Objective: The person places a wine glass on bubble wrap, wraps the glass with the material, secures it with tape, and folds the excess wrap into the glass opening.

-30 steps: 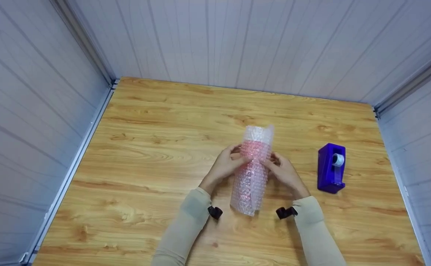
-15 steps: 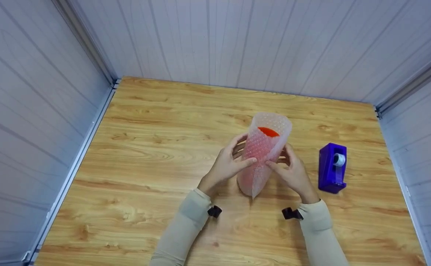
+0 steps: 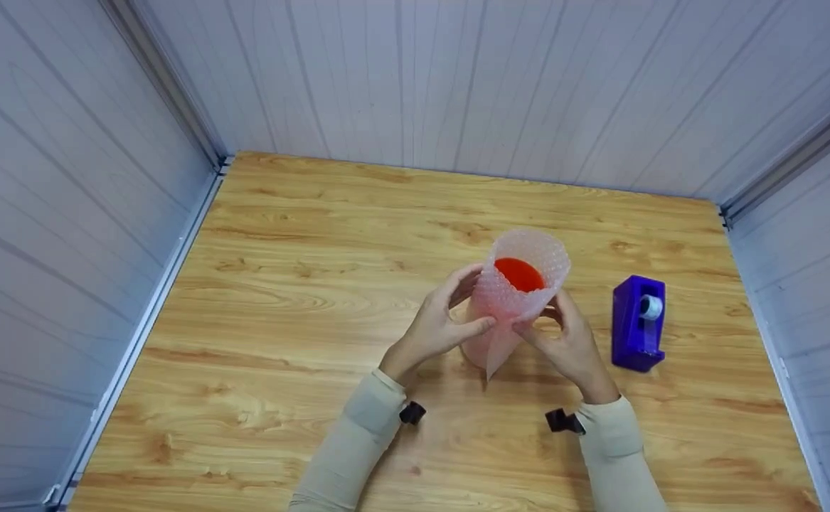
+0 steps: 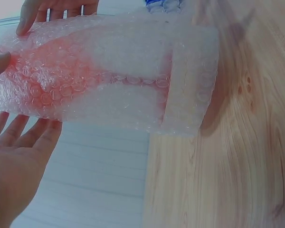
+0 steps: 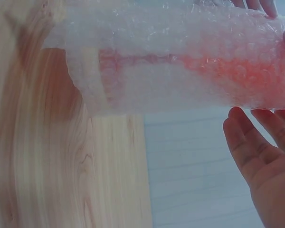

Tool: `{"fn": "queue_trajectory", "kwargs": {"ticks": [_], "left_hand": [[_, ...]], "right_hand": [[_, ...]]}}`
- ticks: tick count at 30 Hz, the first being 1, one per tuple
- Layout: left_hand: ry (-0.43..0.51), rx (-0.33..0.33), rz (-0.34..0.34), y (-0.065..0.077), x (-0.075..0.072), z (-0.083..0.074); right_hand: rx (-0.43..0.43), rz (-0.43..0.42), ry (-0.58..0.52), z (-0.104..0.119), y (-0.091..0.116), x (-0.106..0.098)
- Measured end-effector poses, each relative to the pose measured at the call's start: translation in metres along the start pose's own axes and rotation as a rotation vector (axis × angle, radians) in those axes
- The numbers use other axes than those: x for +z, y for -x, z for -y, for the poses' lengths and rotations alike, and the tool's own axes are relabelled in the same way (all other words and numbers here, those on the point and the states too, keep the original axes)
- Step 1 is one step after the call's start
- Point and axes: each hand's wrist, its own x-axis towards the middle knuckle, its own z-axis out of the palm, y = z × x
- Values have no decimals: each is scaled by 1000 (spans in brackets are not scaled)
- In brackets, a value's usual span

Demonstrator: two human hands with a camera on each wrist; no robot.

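Observation:
A red goblet (image 3: 520, 274) stands inside a tube of clear bubble wrap (image 3: 489, 302), its round rim showing below the wrap's upper edge. In the left wrist view its thin stem (image 4: 137, 80) shows through the wrap, between the red bowl and a flat foot. My left hand (image 3: 434, 323) holds the tube from the left, thumb on the front and fingers round the side. From the right, my right hand (image 3: 564, 345) grips it the same way, its thumb close to the front overlap. A pointed corner of wrap hangs below the thumbs.
To the right on the wood-grain table (image 3: 301, 355) stands a blue tape dispenser (image 3: 628, 331) with a roll of clear tape (image 3: 650, 307). Pale panelled walls (image 3: 429, 85) enclose the table at the back and both sides.
The bubble-wrapped goblet has tilted from lying back to nearly upright, so its open top and red rim now show. Both hands kept hold, and the right hand moved slightly right and downward.

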Motion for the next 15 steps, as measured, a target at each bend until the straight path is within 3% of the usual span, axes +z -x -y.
{"fn": "queue_trajectory", "kwargs": {"ticks": [7, 15], "left_hand": [[20, -3, 10, 2, 0, -6], [0, -1, 8, 3, 5, 23]], "right_hand": [[-24, 8, 26, 0, 3, -2], [-33, 25, 51, 1, 7, -5]]}}
